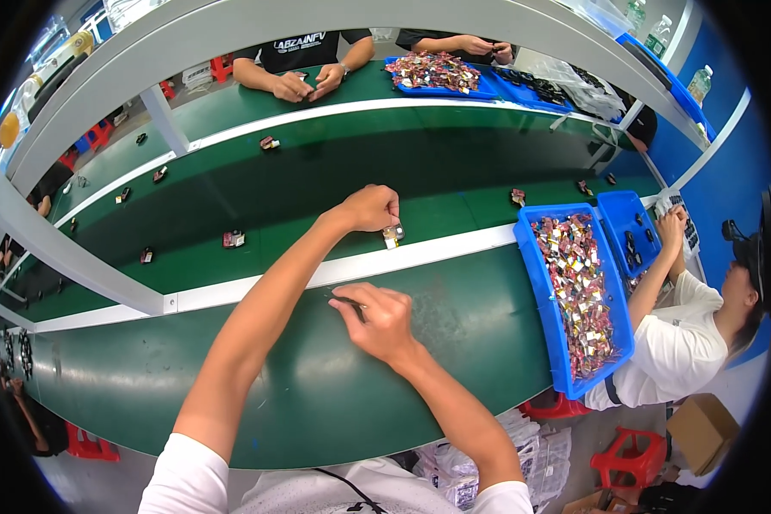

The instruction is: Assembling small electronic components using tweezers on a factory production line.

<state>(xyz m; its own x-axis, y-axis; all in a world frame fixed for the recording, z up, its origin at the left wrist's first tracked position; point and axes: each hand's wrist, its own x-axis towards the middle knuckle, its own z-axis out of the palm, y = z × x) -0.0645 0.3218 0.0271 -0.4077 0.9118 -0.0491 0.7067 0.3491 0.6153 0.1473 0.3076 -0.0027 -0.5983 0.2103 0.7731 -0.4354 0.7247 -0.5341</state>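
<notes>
Worktop in green is crossed by both forearms from its near edge. By the left hand, reached over the white rail at the worktop's far edge, a small metallic-and-white part is met at the fingertips, on the near side of the green belt. The fingers are curled narrow; whether the part is gripped or only touched cannot be told. By the right hand, held above the middle of the worktop, a small dark piece is pinched between thumb and fingers — its shape is mostly covered.

The worktop's right end is taken up by a long blue tray, heaped with small red, white and yellow parts. Beside it, a smaller blue tray is partly filled with dark pieces, and it is neighboured by the arms of a co-worker in white. Along the belt, loose parts are spread well apart, among them a reddish cluster left of the left hand. At the belt's far side another heaped tray is set. The view is crossed by a grey beam — the heads of the people opposite are hidden.
</notes>
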